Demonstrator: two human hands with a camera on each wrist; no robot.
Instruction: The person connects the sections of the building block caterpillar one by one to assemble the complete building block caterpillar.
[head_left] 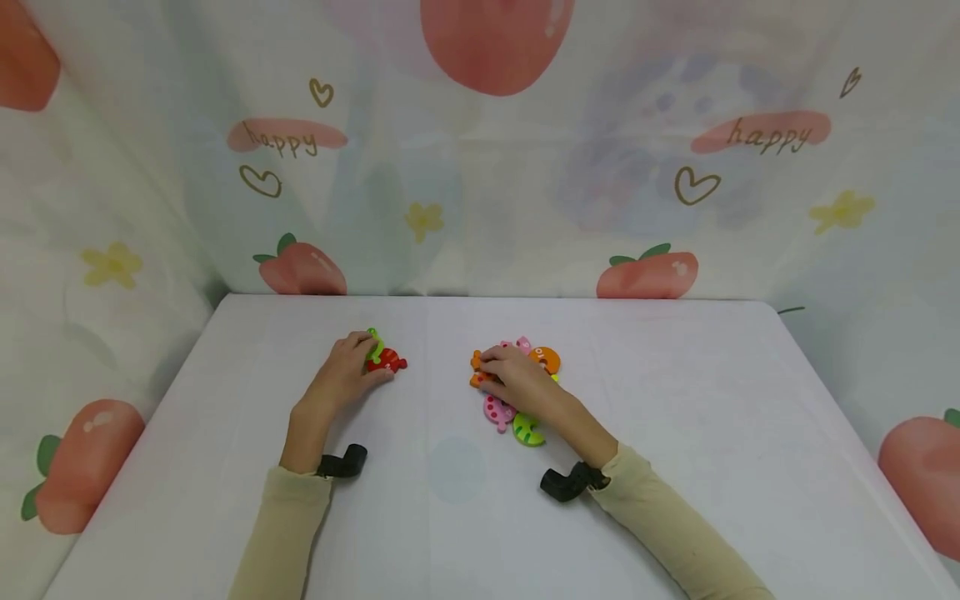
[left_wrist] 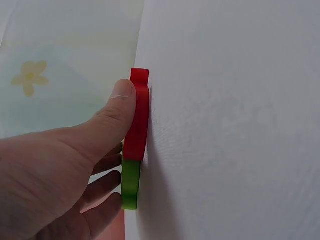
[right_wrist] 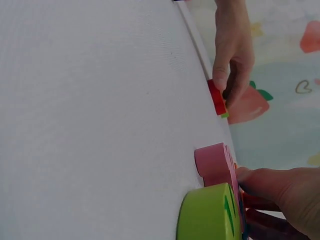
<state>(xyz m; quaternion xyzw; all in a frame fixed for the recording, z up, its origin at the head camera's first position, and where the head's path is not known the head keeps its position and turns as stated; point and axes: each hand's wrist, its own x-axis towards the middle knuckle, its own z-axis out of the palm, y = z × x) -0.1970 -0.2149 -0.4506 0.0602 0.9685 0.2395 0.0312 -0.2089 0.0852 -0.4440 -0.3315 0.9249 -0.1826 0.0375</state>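
Dim, even, greyish light; where it comes from I can't tell.
Shadows lie soft-edged on the smooth white tabletop (head_left: 675, 375), one stretching beside the flat red and green toy pieces (left_wrist: 138, 120); the bare right hand (right_wrist: 295, 195) has fingers sunk in darkness, and the wrist views look smeary and mottled.

Readable text: "happy", twice.
Both on backdrop cloth (head_left: 495, 183): one on left pink band (head_left: 287, 133), one on right pink band (head_left: 761, 132).
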